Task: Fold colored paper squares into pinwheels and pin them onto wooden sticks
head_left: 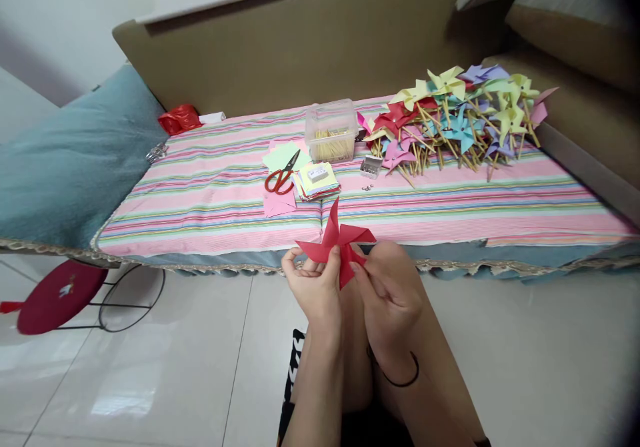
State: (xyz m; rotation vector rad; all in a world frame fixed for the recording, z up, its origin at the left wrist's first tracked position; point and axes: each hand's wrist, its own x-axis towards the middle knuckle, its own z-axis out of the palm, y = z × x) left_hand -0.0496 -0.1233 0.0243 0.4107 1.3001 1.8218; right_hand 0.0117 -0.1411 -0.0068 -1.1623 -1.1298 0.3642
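A red paper pinwheel (336,241) is held up between both hands, in front of the sofa's front edge. My left hand (314,285) pinches its left side, fingers closed on the folded paper. My right hand (388,287) grips the pinwheel's right lower blade, fingers closed too. A dark band circles my right wrist. Both hands rest above my knees.
On the striped sofa cover (210,193) lie red-handled scissors (281,175), a stack of coloured paper squares (317,180), a clear box of wooden sticks (331,131), a small pin box (371,166) and a heap of finished pinwheels (460,117). A red stool (57,295) stands at the left on the tiled floor.
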